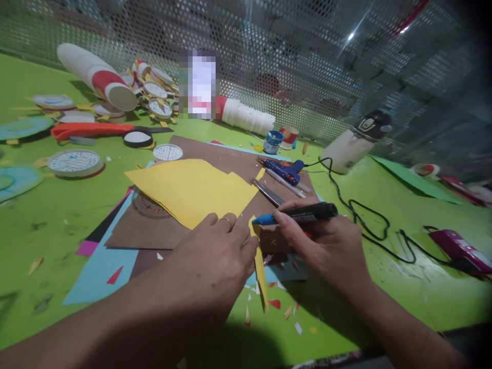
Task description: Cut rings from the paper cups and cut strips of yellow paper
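Observation:
My right hand [326,246] grips a marker [300,214] with a blue tip and a black barrel. The tip points left and meets the top of a narrow yellow paper strip [261,271], or comes very close to it. My left hand [223,256], a ring on one finger, has its fingers curled down on the strip, whose lower end tapers toward me. Partly behind that hand lies a larger folded piece of yellow paper [192,187] on brown sheets [149,230]. Just beyond the marker rests a metal tool like tweezers [268,192].
A blue glue gun [286,170] trails a black cord rightward. Stacked paper cups [96,77], orange-handled scissors [96,130], a paint jar [273,142] and a pale bottle [348,148] stand or lie farther back. Paper scraps [274,304] litter the green table [154,333]. A magenta box [459,248] sits right.

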### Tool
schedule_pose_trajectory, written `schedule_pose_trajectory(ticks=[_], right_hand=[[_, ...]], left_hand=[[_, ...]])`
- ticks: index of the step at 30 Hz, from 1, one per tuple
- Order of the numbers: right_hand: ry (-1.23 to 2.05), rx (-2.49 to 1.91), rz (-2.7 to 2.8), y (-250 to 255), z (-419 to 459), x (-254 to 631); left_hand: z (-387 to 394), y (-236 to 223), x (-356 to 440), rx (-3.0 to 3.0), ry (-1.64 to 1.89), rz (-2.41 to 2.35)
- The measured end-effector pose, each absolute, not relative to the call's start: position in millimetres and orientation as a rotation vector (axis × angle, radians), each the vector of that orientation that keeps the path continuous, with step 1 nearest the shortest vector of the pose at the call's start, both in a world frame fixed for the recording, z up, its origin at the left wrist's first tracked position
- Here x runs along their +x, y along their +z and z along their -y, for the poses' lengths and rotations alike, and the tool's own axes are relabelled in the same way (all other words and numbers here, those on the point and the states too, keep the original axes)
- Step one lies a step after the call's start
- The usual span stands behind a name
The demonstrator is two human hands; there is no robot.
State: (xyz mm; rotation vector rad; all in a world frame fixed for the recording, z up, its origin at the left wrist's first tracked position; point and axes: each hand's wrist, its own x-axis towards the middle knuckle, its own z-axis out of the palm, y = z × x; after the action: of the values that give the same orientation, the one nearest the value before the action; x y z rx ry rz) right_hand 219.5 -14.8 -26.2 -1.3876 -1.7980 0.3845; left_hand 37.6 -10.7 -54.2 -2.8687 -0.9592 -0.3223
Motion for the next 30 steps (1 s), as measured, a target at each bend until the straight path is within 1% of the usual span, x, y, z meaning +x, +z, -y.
schedule_pose_trajectory(ticks=[6, 11, 15, 22, 30], right_hand=[[0.469, -1.42, 1.786, -24.8, 16.0, 220.5], [0.381, -1.406, 1.811, -23.6, 15.1, 218.0], [0.495, -1.382, 1.787, -23.5, 15.0, 217.3], [0.26, -1.397, 2.02, -18.2, 11.1, 220.2], [0.218, -1.42, 2.04, -16.7, 6.1, 223.5]], left_hand=[[10.3, -52.8, 38.0, -2.885, -0.295, 0.971], [10.3, -52.4, 37.3, -2.9, -0.287, 0.973], [10.6, -51.7, 37.8, -2.895, -0.285, 0.973], [8.4, -51.9, 39.0, -2.904, -0.257, 0.959], [9.5, -47.0, 39.2, -2.937, -0.201, 0.957]])
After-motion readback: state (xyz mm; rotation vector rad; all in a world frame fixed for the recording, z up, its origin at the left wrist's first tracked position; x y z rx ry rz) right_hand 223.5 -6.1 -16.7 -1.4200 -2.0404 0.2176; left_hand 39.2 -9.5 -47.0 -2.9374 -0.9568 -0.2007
